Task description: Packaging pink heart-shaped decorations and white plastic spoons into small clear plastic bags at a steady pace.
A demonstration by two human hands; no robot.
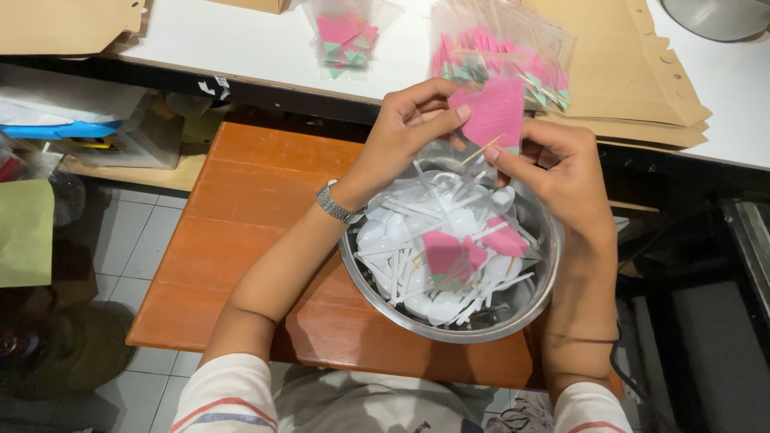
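Observation:
My left hand (405, 128) and my right hand (561, 168) meet above a steel bowl (539, 303). Together they hold a small clear bag with a pink paper napkin (496, 112) inside. My right fingers also pinch a thin wooden toothpick (480, 151) at the bag's lower edge. The bowl rests on an orange wooden stool top (257, 200) and holds several white plastic spoons (401, 232) and folded pink napkins (449, 255). A metal watch (333, 204) circles my left wrist.
A white table (241, 40) lies beyond, carrying a pile of filled clear packets (529, 56), another packet (345, 36), and brown cardboard sheets (642, 88). Clutter and a blue object (56, 130) sit at the left over a tiled floor (128, 240).

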